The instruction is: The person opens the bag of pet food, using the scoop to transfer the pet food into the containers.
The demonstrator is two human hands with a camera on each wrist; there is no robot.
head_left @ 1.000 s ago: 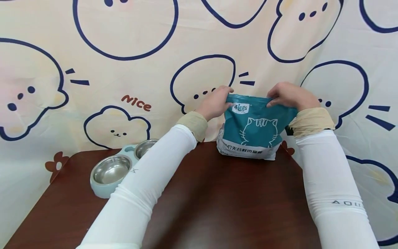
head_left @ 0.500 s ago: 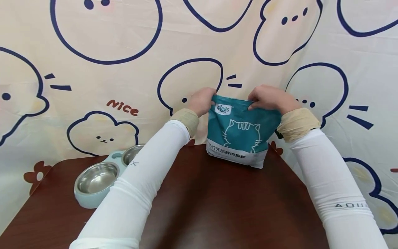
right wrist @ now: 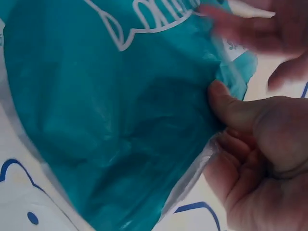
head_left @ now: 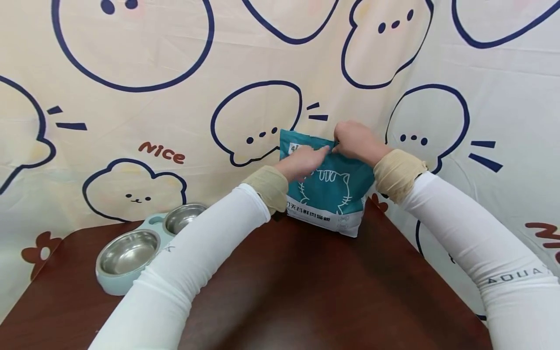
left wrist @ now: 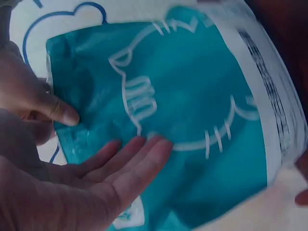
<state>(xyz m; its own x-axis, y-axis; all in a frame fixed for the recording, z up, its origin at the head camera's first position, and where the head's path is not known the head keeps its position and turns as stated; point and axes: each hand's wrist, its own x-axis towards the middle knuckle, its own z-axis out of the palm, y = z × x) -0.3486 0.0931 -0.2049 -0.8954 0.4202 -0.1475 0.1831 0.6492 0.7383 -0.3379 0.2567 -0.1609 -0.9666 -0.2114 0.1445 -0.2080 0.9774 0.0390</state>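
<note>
Left hand (head_left: 304,163) just slid off the top corner of the teal cat food bag (head_left: 332,194), fingers now flat on its front, while the right hand (head_left: 355,141) stays pinching the top edge, bag upright at the table's (head_left: 306,291) far edge.

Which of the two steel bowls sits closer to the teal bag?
The far bowl of the pale-blue double feeder, beside the left sleeve; the near bowl lies further from the teal bag.

A dark brown wooden counter (head_left: 284,282) is seen before a patterned cloth backdrop. A teal bag (head_left: 332,194) printed with a cat outline is stood at its far edge. A pale blue double feeder (head_left: 131,253) with two steel bowls is set at the far left.
</note>
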